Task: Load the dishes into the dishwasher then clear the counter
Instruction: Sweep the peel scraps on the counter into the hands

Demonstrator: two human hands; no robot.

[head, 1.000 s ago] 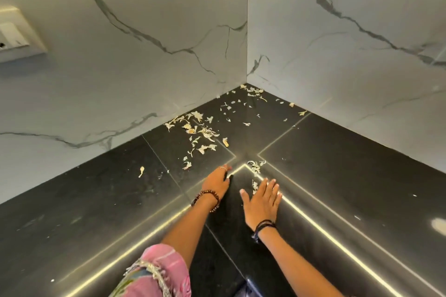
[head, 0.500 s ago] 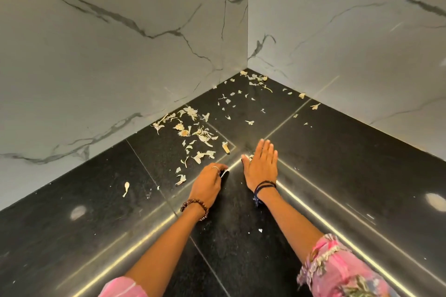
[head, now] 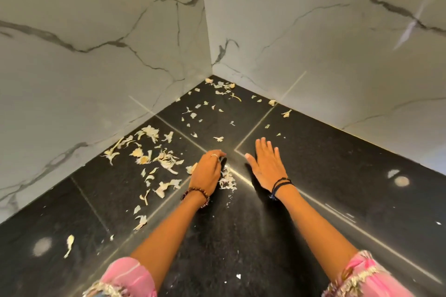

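Head view: pale, papery peel scraps strewn over black surface, thickest left and toward corner of marble walls. Small gathered heap just beside left hand, fingers curled on edge. Right hand flat, fingers straight, close by.
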